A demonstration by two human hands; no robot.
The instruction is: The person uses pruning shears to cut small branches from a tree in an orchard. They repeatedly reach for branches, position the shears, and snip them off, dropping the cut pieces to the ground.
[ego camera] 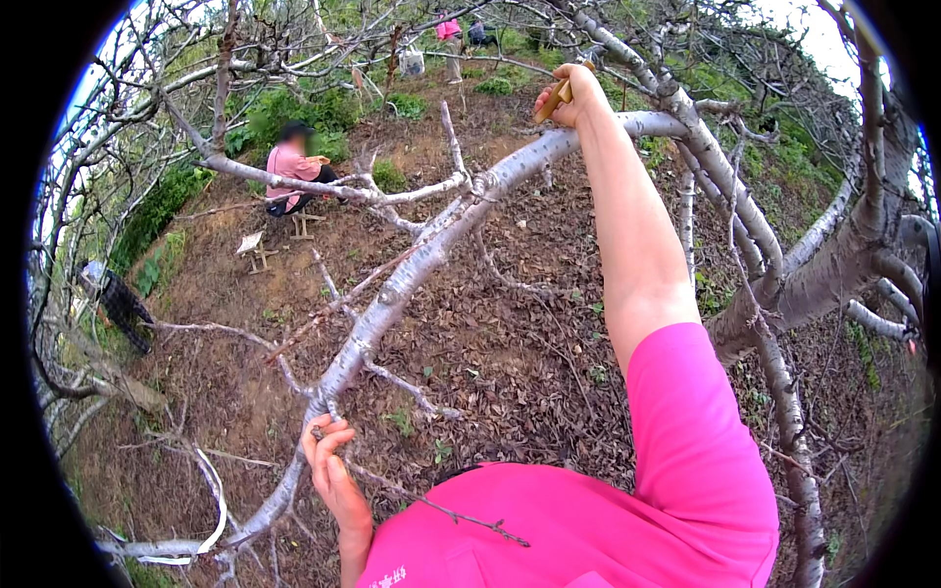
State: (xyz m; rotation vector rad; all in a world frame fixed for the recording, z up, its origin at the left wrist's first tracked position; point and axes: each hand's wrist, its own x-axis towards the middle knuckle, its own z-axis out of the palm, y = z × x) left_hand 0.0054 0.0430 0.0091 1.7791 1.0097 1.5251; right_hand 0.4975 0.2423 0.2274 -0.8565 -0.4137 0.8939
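Observation:
My right hand (572,95) is raised at the end of my outstretched arm, its fingers closed round a yellowish wooden-looking handle or tool (564,93) whose exact kind I cannot tell. It is just above a thick pale tree limb (412,272) that curves down to the lower left. Beside that limb, at lower left, my left hand (331,456) has bent fingers round or against a small side twig (323,434); the finger contact is partly hidden. A thin bare twig (456,511) stretches from near that hand across my pink shirt.
A forked trunk (816,294) stands on the right. Bare branches (294,180) cross the left and top. A person in pink (294,165) sits by a small folding stool (253,246); other people are farther off. A white strip (219,500) hangs at lower left.

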